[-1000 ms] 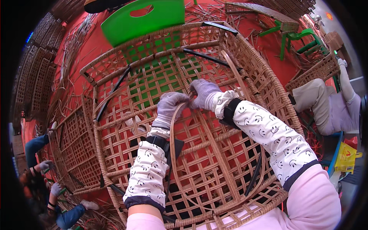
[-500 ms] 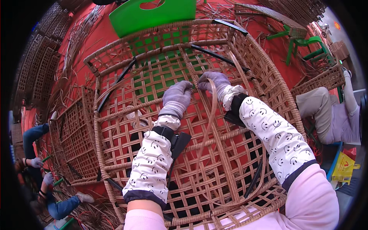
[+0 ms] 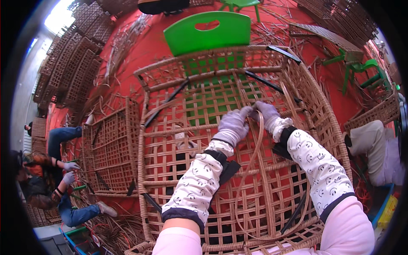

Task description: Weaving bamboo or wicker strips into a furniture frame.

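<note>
In front of me a brown woven wicker basket frame [image 3: 204, 169] rests with its lattice base upward-facing and its rims wound in strips. My left hand [image 3: 233, 125], in a pale grey glove, has its fingers pinched together at the lattice near the middle rib; what lies between its fingertips is hidden. Beside it, almost touching, my gloved right hand [image 3: 268, 114] is closed on a long brown weaving strip [image 3: 254, 157]. From the right fingers this strip loops down toward me over the lattice. Black flat braces [image 3: 168, 101] span the corners of the frame.
A green chair [image 3: 208, 32] stands beyond the basket. At left, a person [image 3: 46, 178] with gloved hands sits by another woven panel [image 3: 111, 148]. Another person [image 3: 376, 148] sits at right. Stacked woven panels [image 3: 70, 63] and loose strips lie on the red floor [image 3: 148, 38].
My left hand has come in against my right at the middle rib. The whole scene has shifted right and down in view. The strip still hangs from my right fingers.
</note>
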The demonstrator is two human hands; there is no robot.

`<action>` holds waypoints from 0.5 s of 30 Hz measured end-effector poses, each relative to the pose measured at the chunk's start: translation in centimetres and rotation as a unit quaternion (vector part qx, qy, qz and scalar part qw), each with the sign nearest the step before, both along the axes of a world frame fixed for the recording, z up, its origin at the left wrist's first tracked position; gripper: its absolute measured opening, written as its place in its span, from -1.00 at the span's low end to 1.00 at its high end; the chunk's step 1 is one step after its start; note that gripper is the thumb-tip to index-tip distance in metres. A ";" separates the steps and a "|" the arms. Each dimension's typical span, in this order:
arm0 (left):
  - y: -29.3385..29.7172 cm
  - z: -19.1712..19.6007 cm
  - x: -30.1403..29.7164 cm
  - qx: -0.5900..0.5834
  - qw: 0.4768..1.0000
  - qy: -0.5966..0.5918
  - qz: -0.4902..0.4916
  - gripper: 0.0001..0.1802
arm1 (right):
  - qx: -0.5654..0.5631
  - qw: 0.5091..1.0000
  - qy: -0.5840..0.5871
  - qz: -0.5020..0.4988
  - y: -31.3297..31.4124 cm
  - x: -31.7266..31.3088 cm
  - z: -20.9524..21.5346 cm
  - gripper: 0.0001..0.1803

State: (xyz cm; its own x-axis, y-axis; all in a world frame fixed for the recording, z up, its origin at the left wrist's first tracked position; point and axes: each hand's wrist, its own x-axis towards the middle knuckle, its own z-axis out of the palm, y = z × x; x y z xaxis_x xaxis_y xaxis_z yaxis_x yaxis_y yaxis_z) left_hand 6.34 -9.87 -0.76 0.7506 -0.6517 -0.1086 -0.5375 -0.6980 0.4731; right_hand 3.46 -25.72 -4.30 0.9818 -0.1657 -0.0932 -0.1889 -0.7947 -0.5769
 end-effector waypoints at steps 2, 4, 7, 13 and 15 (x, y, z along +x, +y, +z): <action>1.1 -1.1 0.5 -0.014 1.000 -0.003 -0.013 -0.50 | 0.033 0.998 -0.032 0.035 1.1 0.4 -0.7 -0.77; 1.8 -1.1 1.1 -0.114 0.991 0.036 -0.055 -0.60 | 0.174 0.981 -0.078 0.044 1.4 0.4 -2.7 -0.82; -1.2 -1.8 -0.3 -0.178 0.983 0.045 -0.026 -0.67 | 0.062 0.992 -0.095 0.052 -1.5 -1.7 -2.4 -0.74; -0.5 -2.0 -0.9 -0.336 0.936 0.084 -0.061 -0.61 | -0.028 0.996 -0.079 -0.005 0.2 -1.1 -1.2 -0.70; -1.1 -1.2 -1.8 -0.391 0.917 0.010 -0.074 -0.68 | -0.009 1.000 -0.013 -0.018 -1.2 0.0 -3.6 -0.78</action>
State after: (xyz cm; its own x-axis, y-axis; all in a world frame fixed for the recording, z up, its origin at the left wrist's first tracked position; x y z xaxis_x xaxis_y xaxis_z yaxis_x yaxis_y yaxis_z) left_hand 4.52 -10.94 -2.01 0.6514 -0.6303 0.4224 -0.5838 -0.0607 0.8097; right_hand 3.46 -26.90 -7.89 0.9772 -0.2022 -0.0655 -0.2031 -0.7976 -0.5679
